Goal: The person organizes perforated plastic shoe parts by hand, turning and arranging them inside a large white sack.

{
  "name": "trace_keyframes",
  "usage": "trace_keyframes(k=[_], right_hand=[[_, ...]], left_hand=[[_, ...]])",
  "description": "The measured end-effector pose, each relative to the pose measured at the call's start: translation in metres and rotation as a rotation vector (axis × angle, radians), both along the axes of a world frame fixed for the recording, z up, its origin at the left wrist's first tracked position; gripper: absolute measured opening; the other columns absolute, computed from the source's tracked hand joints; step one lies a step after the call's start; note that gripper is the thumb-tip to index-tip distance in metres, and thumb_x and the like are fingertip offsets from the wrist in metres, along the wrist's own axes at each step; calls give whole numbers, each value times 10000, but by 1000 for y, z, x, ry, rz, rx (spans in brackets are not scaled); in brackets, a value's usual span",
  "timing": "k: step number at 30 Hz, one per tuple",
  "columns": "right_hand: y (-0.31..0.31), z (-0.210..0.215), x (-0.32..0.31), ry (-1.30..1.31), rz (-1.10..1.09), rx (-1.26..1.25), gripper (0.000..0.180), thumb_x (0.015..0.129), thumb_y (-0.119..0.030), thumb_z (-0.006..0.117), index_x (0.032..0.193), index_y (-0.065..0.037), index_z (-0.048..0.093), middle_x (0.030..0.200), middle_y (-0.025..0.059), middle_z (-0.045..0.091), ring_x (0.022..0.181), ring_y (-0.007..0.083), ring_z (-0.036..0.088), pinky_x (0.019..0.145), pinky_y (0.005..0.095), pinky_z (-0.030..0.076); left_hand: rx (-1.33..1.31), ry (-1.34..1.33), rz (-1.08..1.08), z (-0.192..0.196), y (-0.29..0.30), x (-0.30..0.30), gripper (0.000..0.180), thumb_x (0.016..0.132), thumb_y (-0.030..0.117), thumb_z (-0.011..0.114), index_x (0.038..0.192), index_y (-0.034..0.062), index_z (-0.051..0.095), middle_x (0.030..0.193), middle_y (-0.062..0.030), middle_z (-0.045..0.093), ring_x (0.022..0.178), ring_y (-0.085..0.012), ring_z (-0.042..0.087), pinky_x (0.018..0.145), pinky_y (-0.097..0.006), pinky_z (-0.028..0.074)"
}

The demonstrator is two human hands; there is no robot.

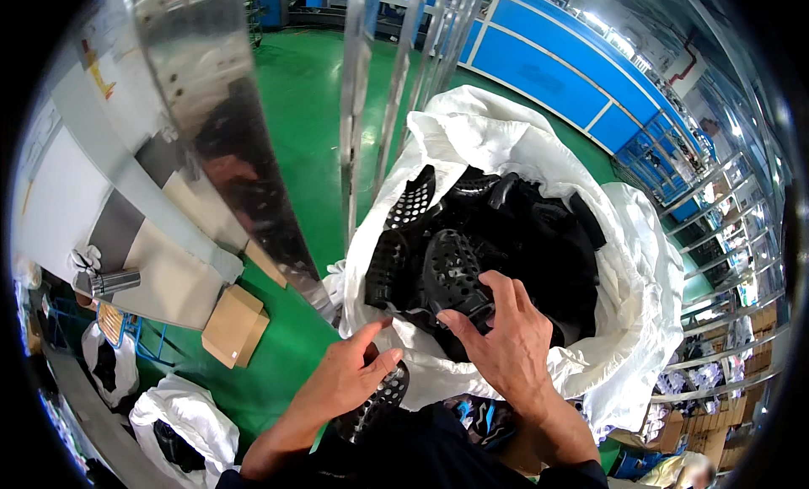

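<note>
A big white woven sack (539,135) stands open before me, filled with black perforated clogs. My right hand (516,337) reaches over the near rim, its thumb and fingers around the heel end of a black clog (451,261) on top of the pile. Left of it, my left hand (350,373) is at the sack's near-left edge, index finger and thumb spread, with nothing seen between them. Just below that thumb, close to my body, is another black clog (389,389). Inside the sack, dark shadow hides most of the pile.
Metal posts (358,93) rise beyond the sack, and a wide shiny metal panel (211,110) is at left. A cardboard box (236,325) sits on the green floor. Smaller white sacks (190,405) stand lower left. A metal rack (716,261) curves along the right; a person (683,470) is lower right.
</note>
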State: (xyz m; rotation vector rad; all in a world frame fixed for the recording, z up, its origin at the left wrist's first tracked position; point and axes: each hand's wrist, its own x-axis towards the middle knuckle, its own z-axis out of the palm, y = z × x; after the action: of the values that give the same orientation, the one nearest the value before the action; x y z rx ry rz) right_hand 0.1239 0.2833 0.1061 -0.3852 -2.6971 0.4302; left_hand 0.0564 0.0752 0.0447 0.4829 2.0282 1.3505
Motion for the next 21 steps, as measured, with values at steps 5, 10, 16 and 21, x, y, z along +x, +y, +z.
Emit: trace_keyframes(k=[5,10,16,21], right_hand=[[-10,5,-24,55,155,40,552,801,-408,839,1142,-43,603,854,118,615,724,305,645,609,386,515],[-18,5,-28,-15,175,-86,529,800,-364,849,1147,-39,617,902,138,654,781,317,674,649,387,544],[33,42,26,103,-301,-222,454,812,-187,854,1161,2,634,1013,152,677,793,246,661,680,349,555],[47,20,70,43,-366,-172,510,810,-154,849,1220,12,593,1143,178,624,889,269,652,693,358,542]], left_hand=[[-154,390,34,-14,-4,5,512,960,278,680,1387,32,543,679,-217,647,636,-378,669,611,-452,508],[-271,425,-57,-21,1,4,501,949,271,681,1381,49,559,717,-263,641,715,-441,662,628,-500,500],[-75,268,-134,-6,-10,-3,453,972,259,668,1385,93,587,742,-203,658,677,-314,662,629,-423,495],[164,19,-292,6,4,-8,447,980,312,661,1361,87,597,730,-217,660,654,-373,648,636,-430,493]])
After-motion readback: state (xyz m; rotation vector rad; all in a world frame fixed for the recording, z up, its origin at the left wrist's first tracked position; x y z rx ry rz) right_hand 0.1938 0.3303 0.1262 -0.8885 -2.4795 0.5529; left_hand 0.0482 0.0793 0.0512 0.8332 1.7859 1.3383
